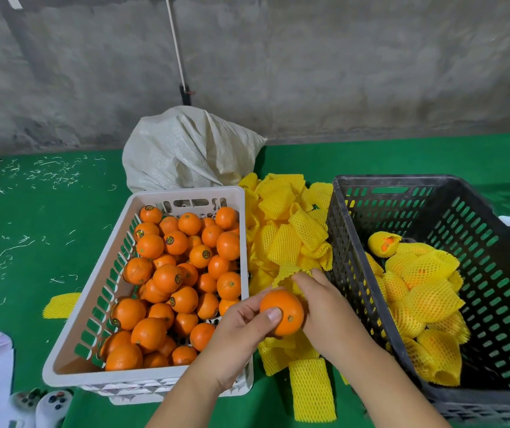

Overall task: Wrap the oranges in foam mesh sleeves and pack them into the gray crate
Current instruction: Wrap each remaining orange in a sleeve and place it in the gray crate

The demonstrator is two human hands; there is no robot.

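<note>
I hold a bare orange [282, 312] in my left hand [241, 329] above the loose sleeves, thumb on top, while my right hand [324, 307] pinches a foam sleeve [290, 273] just behind it, beside the gray crate [432, 183], ready for wrapping.

Green tabletop [47, 217] carried white crate [185, 193] left, gray crate [371, 180] right, yellow sleeve pile [284, 239] between, white sack [185, 149] far, straw scraps [50, 174] far left, lone sleeve [60, 305] near left.
</note>
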